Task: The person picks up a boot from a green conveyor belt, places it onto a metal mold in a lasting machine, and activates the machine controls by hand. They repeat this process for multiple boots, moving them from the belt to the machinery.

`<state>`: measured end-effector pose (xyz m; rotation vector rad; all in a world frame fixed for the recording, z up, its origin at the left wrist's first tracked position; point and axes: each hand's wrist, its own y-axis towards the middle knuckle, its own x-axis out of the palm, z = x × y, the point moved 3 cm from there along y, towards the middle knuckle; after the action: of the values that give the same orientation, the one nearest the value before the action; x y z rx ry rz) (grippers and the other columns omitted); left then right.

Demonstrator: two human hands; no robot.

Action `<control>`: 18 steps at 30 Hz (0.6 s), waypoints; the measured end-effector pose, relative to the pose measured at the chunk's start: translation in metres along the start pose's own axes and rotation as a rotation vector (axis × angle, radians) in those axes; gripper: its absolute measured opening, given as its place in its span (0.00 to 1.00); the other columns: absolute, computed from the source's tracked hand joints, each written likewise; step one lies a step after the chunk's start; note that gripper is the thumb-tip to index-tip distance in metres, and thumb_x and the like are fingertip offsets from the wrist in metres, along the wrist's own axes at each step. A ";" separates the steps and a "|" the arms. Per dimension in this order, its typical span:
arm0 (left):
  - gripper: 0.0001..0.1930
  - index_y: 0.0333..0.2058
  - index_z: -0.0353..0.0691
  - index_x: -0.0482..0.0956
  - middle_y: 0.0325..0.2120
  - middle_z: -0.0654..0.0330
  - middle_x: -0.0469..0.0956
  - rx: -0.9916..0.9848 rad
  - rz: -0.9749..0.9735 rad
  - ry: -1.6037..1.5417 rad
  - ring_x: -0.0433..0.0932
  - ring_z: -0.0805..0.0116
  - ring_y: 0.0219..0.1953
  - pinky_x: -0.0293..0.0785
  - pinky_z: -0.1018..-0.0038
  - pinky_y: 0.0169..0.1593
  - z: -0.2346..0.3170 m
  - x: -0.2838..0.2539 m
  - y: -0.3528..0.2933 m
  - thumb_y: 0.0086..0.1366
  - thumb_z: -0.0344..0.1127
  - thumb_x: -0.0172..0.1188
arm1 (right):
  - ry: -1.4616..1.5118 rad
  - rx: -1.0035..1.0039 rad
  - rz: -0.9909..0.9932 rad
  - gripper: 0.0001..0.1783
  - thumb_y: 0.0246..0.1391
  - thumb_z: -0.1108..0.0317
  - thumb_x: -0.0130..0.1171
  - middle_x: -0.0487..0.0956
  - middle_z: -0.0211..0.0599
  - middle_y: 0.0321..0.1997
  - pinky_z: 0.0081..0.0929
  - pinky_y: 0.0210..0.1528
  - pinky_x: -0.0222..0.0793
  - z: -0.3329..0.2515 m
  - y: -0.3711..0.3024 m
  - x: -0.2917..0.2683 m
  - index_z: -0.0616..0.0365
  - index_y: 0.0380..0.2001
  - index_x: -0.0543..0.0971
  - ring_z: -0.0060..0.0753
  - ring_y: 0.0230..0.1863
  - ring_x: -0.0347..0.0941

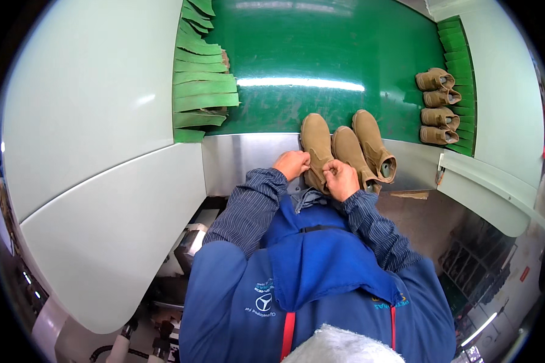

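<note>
A tan ankle boot [315,136] lies right in front of me, toe pointing away, on the steel edge of a green belt. My left hand [292,164] pinches the left side of its upper, fingers closed. My right hand [342,180] is closed at the opposite side of the same boot, thumb and fingers pressed together near its opening. What exactly lies between the fingertips is too small to make out. Just right of it rest a second tan boot [349,150] and a third tan boot [370,138], toes also pointing away; neither is held.
The green belt [272,112] runs across ahead, bordered by a steel strip [248,157]. Green strip curtains [206,81] hang at its left end. Several more boots [437,116] stand by the curtain on the right. Pale panels [97,187] flank both sides.
</note>
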<state>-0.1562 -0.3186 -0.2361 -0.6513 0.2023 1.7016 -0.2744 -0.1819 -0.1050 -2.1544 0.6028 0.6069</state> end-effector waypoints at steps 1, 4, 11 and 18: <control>0.09 0.33 0.40 0.77 0.33 0.50 0.80 -0.050 0.000 0.051 0.80 0.44 0.38 0.76 0.54 0.41 -0.013 -0.005 -0.001 0.58 0.36 0.68 | 0.039 0.015 -0.057 0.09 0.57 0.69 0.62 0.85 0.51 0.31 0.41 0.43 0.78 -0.002 -0.002 0.005 0.60 0.40 0.84 0.51 0.36 0.84; 0.16 0.42 0.39 0.77 0.38 0.52 0.81 -0.453 0.431 -0.100 0.81 0.48 0.42 0.77 0.56 0.46 -0.073 -0.041 -0.007 0.56 0.35 0.70 | 0.035 -0.044 -0.087 0.11 0.59 0.69 0.60 0.84 0.52 0.29 0.40 0.43 0.78 -0.012 -0.005 0.008 0.60 0.43 0.84 0.52 0.35 0.84; 0.29 0.51 0.27 0.75 0.50 0.35 0.75 -0.844 0.950 0.148 0.74 0.35 0.52 0.70 0.47 0.56 -0.139 -0.195 -0.045 0.56 0.43 0.70 | 0.153 -0.092 -0.359 0.16 0.60 0.70 0.59 0.85 0.42 0.28 0.34 0.38 0.78 -0.037 0.002 0.007 0.62 0.51 0.80 0.33 0.29 0.83; 0.21 0.32 0.26 0.84 0.34 0.32 0.81 -0.701 0.865 0.361 0.79 0.33 0.42 0.73 0.47 0.50 -0.105 -0.221 -0.039 0.59 0.45 0.68 | 0.225 -0.180 -0.416 0.19 0.58 0.68 0.60 0.85 0.41 0.31 0.35 0.39 0.78 -0.045 0.039 0.055 0.63 0.52 0.80 0.35 0.31 0.83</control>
<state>-0.0645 -0.5459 -0.1994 -1.5559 0.1426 2.4959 -0.2454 -0.2518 -0.1350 -2.4428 0.2047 0.1991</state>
